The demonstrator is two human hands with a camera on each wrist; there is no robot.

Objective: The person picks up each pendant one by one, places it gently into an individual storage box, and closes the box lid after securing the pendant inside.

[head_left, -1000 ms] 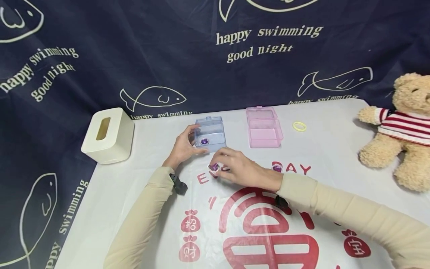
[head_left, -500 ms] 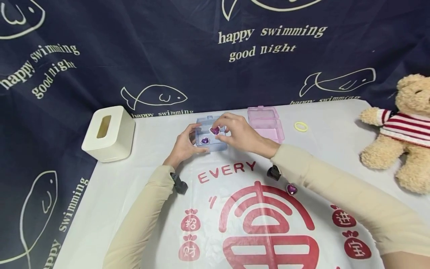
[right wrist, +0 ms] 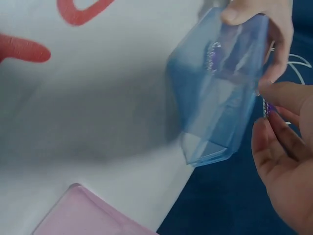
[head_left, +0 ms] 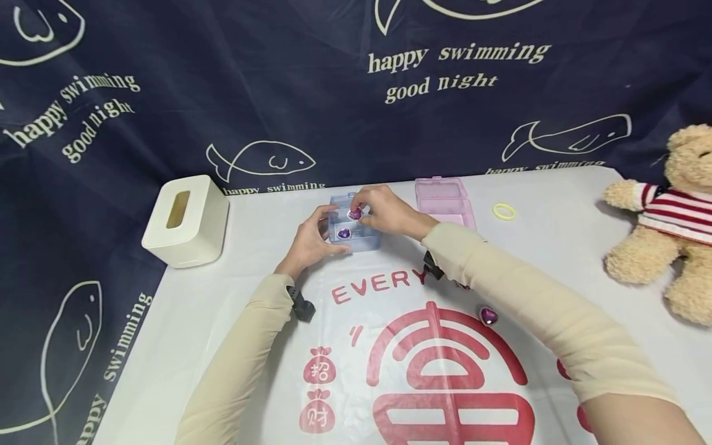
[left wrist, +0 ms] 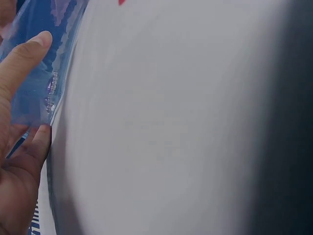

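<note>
My left hand [head_left: 311,244] grips the left side of an open blue see-through box [head_left: 364,242], thumb at the front and fingers behind. Inside its front compartment lies a purple heart-shaped gem [head_left: 344,233] with a silvery beaded edge. Over the box's back part, my right hand [head_left: 386,213] pinches a second purple heart gem [head_left: 355,214] between thumb and fingers. The right wrist view shows this held gem [right wrist: 266,107] at the fingertips, right by the box's edge. Another heart gem [head_left: 488,316] rests on the table beside the right sleeve; one more [head_left: 461,285] is mostly hidden by it.
An open pink see-through box [head_left: 442,188] stands right of the blue one, partly covered by my right arm. Further right are a yellow band [head_left: 504,212] and a teddy bear [head_left: 656,235]. A white tissue box [head_left: 189,222] stands at the left. Dark cloth [head_left: 278,93] hangs behind the table.
My right hand has carried the pinched gem from in front of the blue box to over its back part. The left hand keeps its grip on the box.
</note>
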